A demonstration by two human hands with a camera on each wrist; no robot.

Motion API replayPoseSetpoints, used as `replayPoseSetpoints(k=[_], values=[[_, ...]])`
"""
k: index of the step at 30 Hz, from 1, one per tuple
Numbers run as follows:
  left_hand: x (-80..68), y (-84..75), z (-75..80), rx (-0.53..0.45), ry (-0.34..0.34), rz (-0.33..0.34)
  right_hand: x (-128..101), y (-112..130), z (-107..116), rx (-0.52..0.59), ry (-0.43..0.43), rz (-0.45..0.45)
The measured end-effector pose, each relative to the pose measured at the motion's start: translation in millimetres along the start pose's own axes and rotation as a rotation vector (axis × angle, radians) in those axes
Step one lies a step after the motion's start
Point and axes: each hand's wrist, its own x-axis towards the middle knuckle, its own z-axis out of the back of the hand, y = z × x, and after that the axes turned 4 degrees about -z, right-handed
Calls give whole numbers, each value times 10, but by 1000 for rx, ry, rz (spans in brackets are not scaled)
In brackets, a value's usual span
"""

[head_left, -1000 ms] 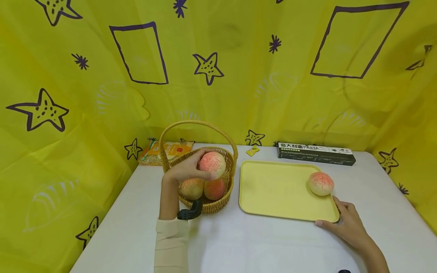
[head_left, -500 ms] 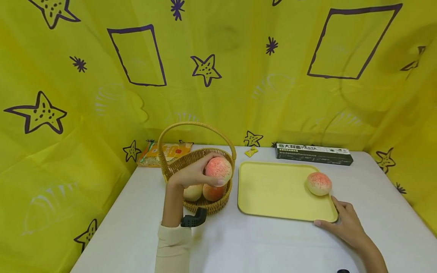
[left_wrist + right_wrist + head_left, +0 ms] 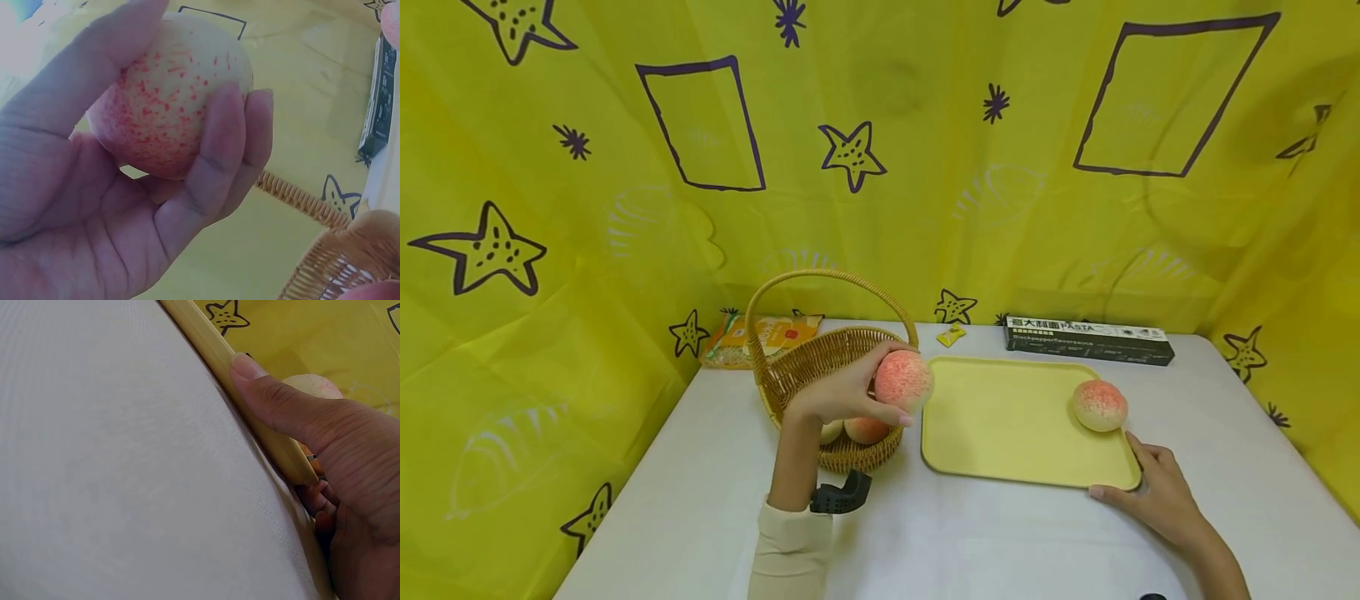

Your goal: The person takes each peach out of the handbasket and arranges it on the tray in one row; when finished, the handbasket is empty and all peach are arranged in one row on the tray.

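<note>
- We are holding a peach (image 3: 903, 380) in our left hand (image 3: 842, 394). It is pink and pale, with little red dots, and it is sitting up in the air over the right edge of the basket (image 3: 820, 362), close to the left edge of the tray (image 3: 1007, 421).
- Our left hand is wrapping around the peach from behind and below. In the left wrist view the thumb is lying over the top of it and the fingers (image 3: 219, 156) are curling up its far side, so the peach is sitting right in the palm.
- Two more peaches (image 3: 865, 430) are lying down inside the basket, just under our hand. We are only seeing bits of them.
- The basket is standing on the white table (image 3: 985, 542), and its tall handle is arching over it.
- The yellow tray is lying just beside the basket, to its right. One other peach (image 3: 1100, 405) is resting on the tray near its right end.
- Our right hand (image 3: 1157, 496) is holding the tray at its near right corner. The thumb (image 3: 281, 403) is pressing along the rim and the other fingers are tucking under the edge.
- At the back of the table, a dark box (image 3: 1088, 339) is lying behind the tray, a small yellow wrapper (image 3: 953, 334) is lying left of it, and an orange packet (image 3: 760, 336) is lying behind the basket.
</note>
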Motion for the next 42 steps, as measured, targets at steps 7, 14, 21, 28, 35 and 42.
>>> replayPoseSetpoints(k=[7, 14, 21, 28, 35, 42], values=[[82, -55, -131, -54, 20, 5, 8, -8, 2, -12, -4, -8], [189, -83, -292, -75, 36, -27, 7, -6, -2, -8, 0, -8], [289, -80, -470, -165, 23, 25, 7, 8, 15, -20, 6, -16], [402, -52, -631, -78, -17, 57, 16, 6, 17, -27, 19, -25], [528, 58, -835, -112, -53, 104, 10, -7, 11, -25, 17, -20], [701, 239, -1030, -161, -129, 149, 16, 8, 21, -22, 28, -39]])
